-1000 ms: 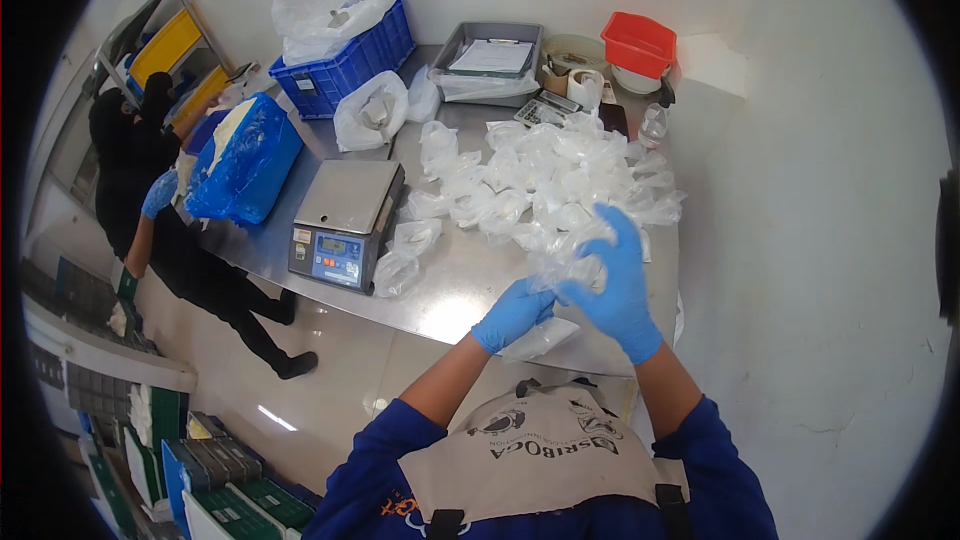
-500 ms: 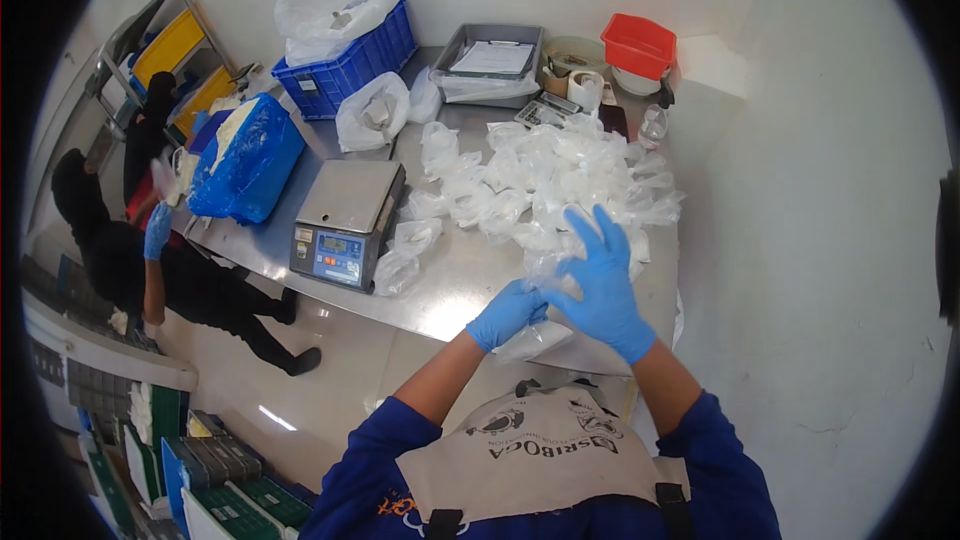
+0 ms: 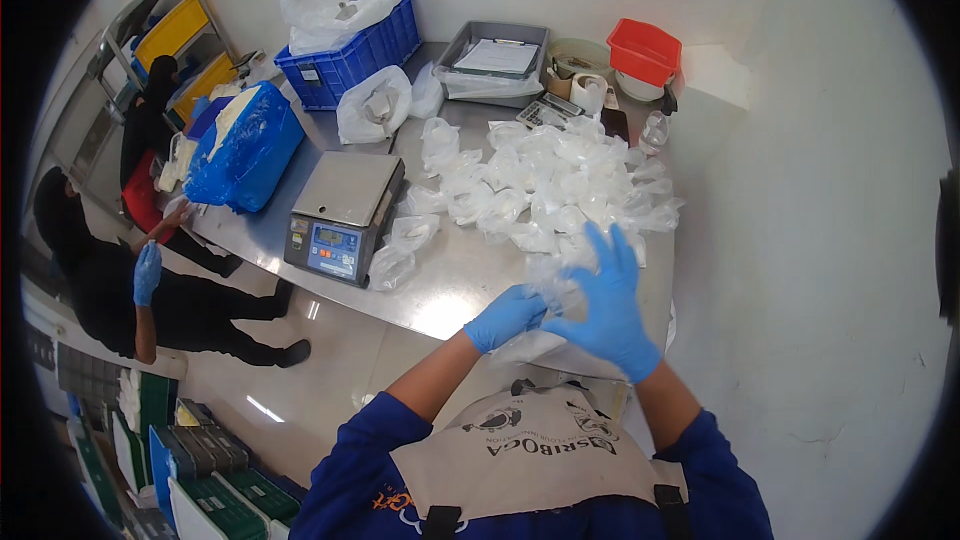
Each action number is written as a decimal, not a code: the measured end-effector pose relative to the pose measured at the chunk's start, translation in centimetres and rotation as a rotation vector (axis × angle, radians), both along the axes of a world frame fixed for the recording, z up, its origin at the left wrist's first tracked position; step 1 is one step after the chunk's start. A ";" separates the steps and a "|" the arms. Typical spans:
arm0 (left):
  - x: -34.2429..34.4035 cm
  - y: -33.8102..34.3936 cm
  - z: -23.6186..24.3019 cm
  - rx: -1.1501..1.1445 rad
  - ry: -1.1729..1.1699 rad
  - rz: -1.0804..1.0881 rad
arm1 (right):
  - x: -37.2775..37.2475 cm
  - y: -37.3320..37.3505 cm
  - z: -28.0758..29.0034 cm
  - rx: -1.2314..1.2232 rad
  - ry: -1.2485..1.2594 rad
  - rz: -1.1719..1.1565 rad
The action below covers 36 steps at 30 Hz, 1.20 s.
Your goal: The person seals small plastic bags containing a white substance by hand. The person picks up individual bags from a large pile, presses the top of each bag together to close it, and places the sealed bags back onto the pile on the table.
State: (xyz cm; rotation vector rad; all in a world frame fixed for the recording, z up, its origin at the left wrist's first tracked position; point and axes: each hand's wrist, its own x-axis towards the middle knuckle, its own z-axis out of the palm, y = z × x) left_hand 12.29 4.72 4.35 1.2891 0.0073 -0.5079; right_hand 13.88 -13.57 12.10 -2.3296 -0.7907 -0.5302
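The left hand (image 3: 505,316) pinches a clear plastic bag (image 3: 545,290), fingers clamped on its edge, at the near end of the bag pile (image 3: 545,185) on the table (image 3: 450,280). The right hand (image 3: 605,305) presses the same bag with fingers spread apart. This looks like opening or flattening one bag; the next move probably calls for a firmer two-handed grip. Left of the pile sits a grey scale (image 3: 345,205), beyond it a blue crate (image 3: 350,50); behind the pile are a grey tray (image 3: 495,55) and a red tub (image 3: 645,50).

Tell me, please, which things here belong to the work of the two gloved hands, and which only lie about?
In the work:
- left hand in a blue glove
- right hand in a blue glove
- small clear plastic bag between them
- pile of filled clear plastic bags

Lying about:
- grey digital scale
- blue plastic crate
- red plastic tub
- grey tray
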 end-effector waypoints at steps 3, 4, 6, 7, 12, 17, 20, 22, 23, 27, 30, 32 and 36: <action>0.3 0.2 0.1 0.127 -0.073 -0.114 | 0.2 0.6 -1.7 -0.025 -0.058 -0.019; 0.4 0.6 -0.4 0.239 -0.101 -0.202 | 1.0 0.2 -1.4 0.047 -0.058 -0.018; -0.1 1.3 -0.7 0.341 -0.061 -0.219 | 2.9 -1.2 -0.5 0.157 -0.087 -0.051; -0.4 1.5 -0.9 0.392 -0.043 -0.232 | 4.0 -2.4 0.5 0.196 -0.117 -0.087; -0.8 2.5 -2.0 0.344 -0.063 -0.199 | 5.2 -5.1 3.7 0.441 -0.071 -0.183; -1.1 3.0 -0.6 0.382 -0.050 -0.259 | -0.3 1.2 3.6 -0.484 -0.323 0.146; -1.4 3.7 1.7 0.413 -0.199 -0.347 | 4.2 -1.5 -4.5 -0.528 0.309 0.186; -2.0 6.1 1.8 0.334 -0.276 -0.351 | 4.3 -3.1 -4.0 -0.510 0.339 0.282; -2.2 7.2 1.9 0.360 -0.361 -0.335 | 4.1 -3.4 -3.6 -0.499 0.361 0.331; -0.8 11.0 1.0 0.764 -0.974 -0.146 | 4.0 -2.1 -0.2 -0.269 0.669 0.503; 1.9 10.7 2.7 1.079 -1.139 0.157 | 2.6 1.3 2.1 -0.027 0.911 0.532; 3.0 7.7 5.7 1.025 -1.084 0.358 | -0.5 3.7 1.1 0.222 1.037 0.627; 1.3 3.9 9.5 0.152 -0.702 0.048 | -2.9 5.4 -6.6 0.437 0.715 0.668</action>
